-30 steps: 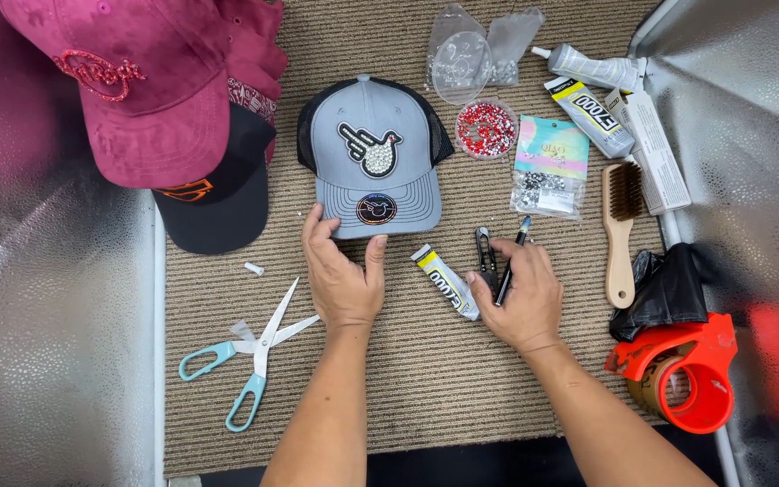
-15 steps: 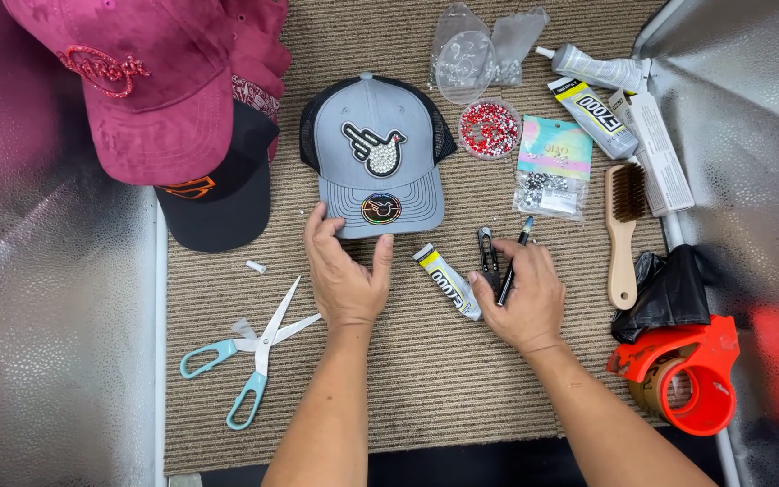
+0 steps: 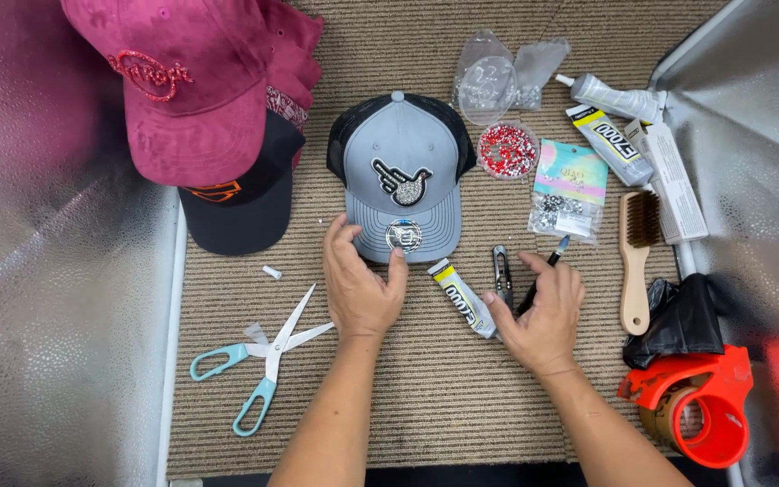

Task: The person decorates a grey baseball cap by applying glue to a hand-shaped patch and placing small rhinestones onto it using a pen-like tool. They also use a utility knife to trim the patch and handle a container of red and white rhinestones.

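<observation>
- Our left hand lies flat and open on the mat, gripping nothing, its fingertips touching the brim of the grey cap.
- Our right hand is loosely curled around a thin dark pen-like tool; we cannot tell how firmly it grips.
- We see the grey cap near the mat's middle, brim toward us, with a black mesh back, a sparkly bird-shaped patch in front and a round sticker on the brim.
- A glue tube and small metal tool lie between our hands.
- Scissors sit toward the left edge, a wooden brush and orange tape dispenser at the right edge.
- Open mat remains along the near edge, between our forearms.
</observation>
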